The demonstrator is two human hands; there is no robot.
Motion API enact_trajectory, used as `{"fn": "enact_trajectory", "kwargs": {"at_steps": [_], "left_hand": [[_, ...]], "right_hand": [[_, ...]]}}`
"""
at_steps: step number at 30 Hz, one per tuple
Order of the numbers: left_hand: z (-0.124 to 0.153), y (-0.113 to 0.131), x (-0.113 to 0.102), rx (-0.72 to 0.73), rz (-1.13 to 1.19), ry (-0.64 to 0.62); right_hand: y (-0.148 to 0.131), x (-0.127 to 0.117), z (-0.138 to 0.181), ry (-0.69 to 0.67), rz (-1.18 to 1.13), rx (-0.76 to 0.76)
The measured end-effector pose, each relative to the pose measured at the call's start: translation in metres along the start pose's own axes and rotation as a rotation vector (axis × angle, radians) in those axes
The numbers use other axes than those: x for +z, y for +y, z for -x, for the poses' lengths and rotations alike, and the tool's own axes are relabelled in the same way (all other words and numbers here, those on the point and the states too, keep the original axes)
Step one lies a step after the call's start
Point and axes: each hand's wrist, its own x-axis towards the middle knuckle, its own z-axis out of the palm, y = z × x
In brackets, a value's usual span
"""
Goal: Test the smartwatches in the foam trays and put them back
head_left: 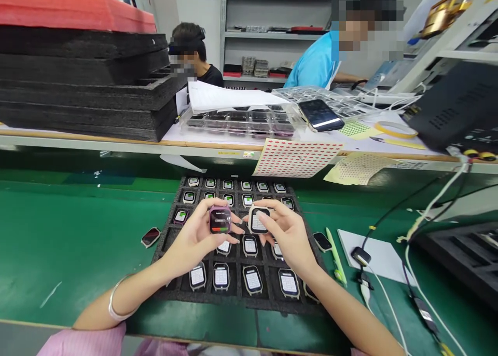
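Above a black foam tray (237, 303), my left hand (200, 234) grips a purple-framed smartwatch body (220, 220) by its edges; its lit screen shows a red and green bar. Beside it, my right hand (290, 231) is closed on a silvery smartwatch body (257, 219), with the thumb on its white lit screen. The two watches are held apart. Several strapless watches lie in the tray's compartments, among them one with a white screen (252, 279) and a purple one (180, 216). My hands hide part of the tray's middle.
One watch (150, 237) lies left of the tray, another (322, 242) right of it beside a green pen (336, 257). Cables (389, 293) cross the right side. A shelf (218, 147) holds stacked black foam (81, 101) and a phone (321, 114). Two people sit beyond.
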Motion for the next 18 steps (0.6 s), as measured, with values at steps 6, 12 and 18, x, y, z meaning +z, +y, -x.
{"fn": "enact_trajectory", "kwargs": {"at_steps": [6,12,18], "left_hand": [[-0.002,0.004,-0.006,-0.01,0.011,-0.006],[-0.001,0.004,-0.005,-0.05,0.055,-0.022],[0.002,0.001,0.003,-0.066,0.095,-0.035]], "right_hand": [[0.0,-0.007,0.005,-0.06,0.003,-0.002],[-0.011,0.0,0.011,-0.004,0.005,-0.006],[-0.044,0.003,0.061,-0.409,-0.238,0.081]]}}
